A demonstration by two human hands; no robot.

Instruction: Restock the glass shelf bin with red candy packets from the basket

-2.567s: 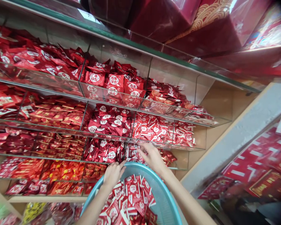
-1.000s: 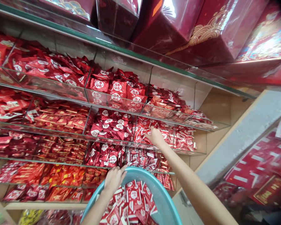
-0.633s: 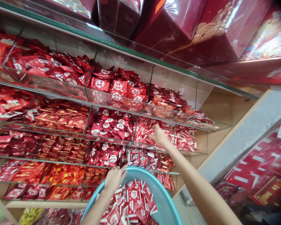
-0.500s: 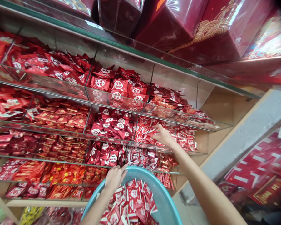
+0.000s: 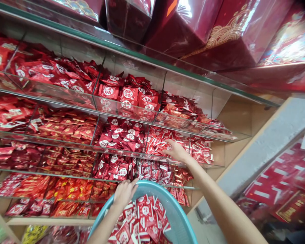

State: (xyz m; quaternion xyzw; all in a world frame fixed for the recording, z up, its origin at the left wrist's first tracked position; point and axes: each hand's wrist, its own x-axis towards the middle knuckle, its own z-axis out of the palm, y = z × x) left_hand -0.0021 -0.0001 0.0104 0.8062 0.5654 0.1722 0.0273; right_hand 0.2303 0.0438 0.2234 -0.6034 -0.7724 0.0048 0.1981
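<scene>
My left hand (image 5: 125,193) grips the rim of a blue plastic basket (image 5: 179,204), its fingers closed over the edge. Many red and white packets (image 5: 145,211) lie inside the basket. Farther up, my right hand (image 5: 175,150) is over a shelf compartment of small red and white packets (image 5: 155,140), its fingers apart and nothing visible between them. Just left of that compartment are dark red packets with white labels (image 5: 122,135).
Glass shelves with upright dividers hold more red packets (image 5: 66,125). Large dark red boxes (image 5: 183,27) stand on the top glass shelf (image 5: 152,56). At the right, a grey slanted surface (image 5: 264,145) adjoins red packaging (image 5: 274,176).
My right hand has moved slightly down, and its fingers have shifted over the packets. My left hand keeps its hold on the basket rim.
</scene>
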